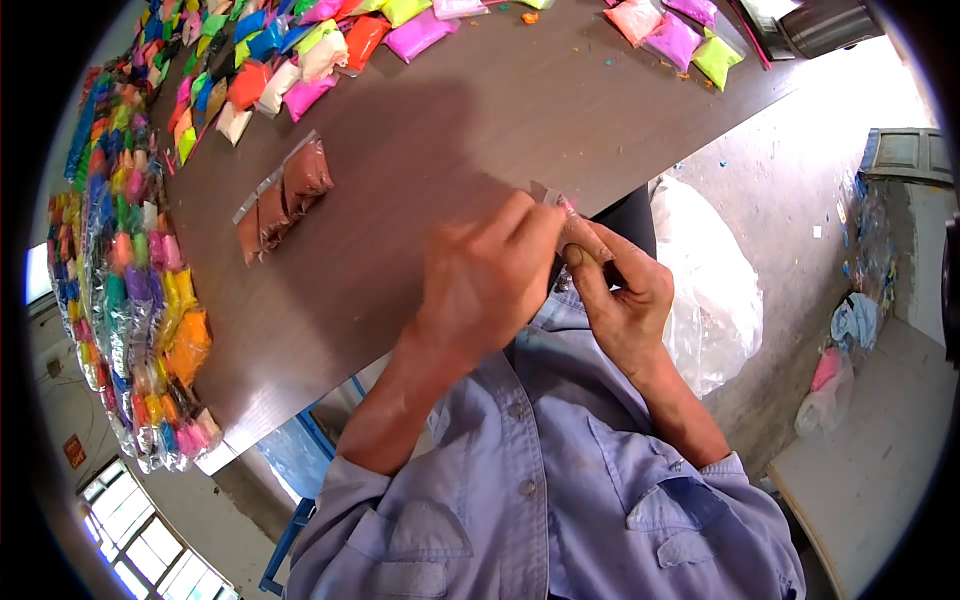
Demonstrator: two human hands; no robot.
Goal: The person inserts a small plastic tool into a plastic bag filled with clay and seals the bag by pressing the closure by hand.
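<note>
My left hand [480, 270] is closed at the table's near edge, its fingertips pinching the top of a small clear packet with brown filling [585, 238]. From the right, my right hand [630, 295] grips the body of the same packet between thumb and fingers. The packet is partly hidden by my fingers, and a bit of pink shows near its top. To the left on the dark table [380, 230] lies a group of brown packets [285, 200] side by side, with a clear edge strip.
Many colourful packets [310, 60] cover the far left of the table, with long bundled strips [140, 290] along its left edge. More packets [675, 38] and a dark cylinder [828, 28] are at the far right. A white plastic bag [710, 290] hangs beside my right arm.
</note>
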